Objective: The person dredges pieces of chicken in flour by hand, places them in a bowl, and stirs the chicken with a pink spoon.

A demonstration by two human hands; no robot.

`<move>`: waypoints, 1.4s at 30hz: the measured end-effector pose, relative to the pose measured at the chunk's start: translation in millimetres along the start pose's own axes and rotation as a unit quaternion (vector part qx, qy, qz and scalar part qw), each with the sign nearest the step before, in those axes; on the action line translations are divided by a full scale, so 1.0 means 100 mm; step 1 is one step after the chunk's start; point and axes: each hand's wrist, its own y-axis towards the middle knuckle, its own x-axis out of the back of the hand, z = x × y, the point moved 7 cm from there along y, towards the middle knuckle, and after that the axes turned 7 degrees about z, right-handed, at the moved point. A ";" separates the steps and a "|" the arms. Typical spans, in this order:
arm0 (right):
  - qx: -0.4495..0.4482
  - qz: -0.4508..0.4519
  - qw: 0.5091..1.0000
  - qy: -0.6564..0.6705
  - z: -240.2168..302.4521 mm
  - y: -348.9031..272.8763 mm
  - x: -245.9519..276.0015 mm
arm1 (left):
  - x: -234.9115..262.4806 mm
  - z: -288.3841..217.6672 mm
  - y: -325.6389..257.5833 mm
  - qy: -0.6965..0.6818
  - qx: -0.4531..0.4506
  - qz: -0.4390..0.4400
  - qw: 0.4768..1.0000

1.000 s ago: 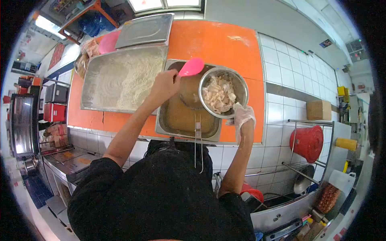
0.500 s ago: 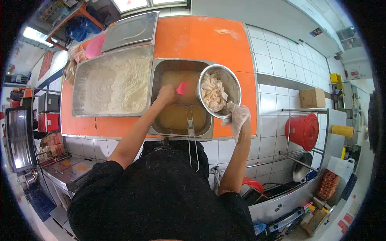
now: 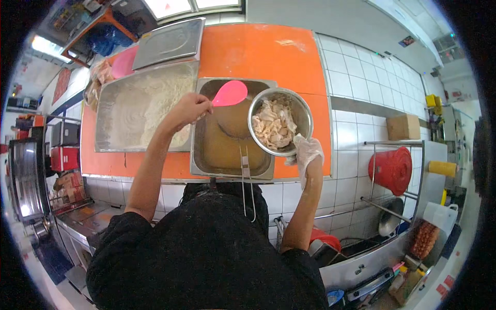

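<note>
The left hand [image 3: 190, 109] has risen out of the batter pan [image 3: 206, 155]; half a second ago it was low over the brown liquid with the pink spoon [image 3: 230, 93] dipped near the pan's middle; now the spoon is lifted clear, its bowl above the pan's far edge, just left of the steel bowl [image 3: 306, 114], much as it stood a second ago; the steel bowl of pale meat has tipped a little nearer the pan's right rim.
</note>
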 end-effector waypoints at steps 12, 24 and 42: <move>0.023 0.038 0.985 -0.168 0.39 -0.31 -0.52 | -0.48 -1.00 -0.86 0.439 -0.223 -0.182 0.851; 0.072 0.103 0.951 -0.283 0.00 -0.84 -2.08 | 0.22 -0.15 -1.71 0.585 -0.253 -0.140 0.758; -0.051 0.177 0.967 -0.176 -1.27 -1.41 -3.55 | 0.59 1.48 -2.60 0.659 -0.210 -0.096 0.715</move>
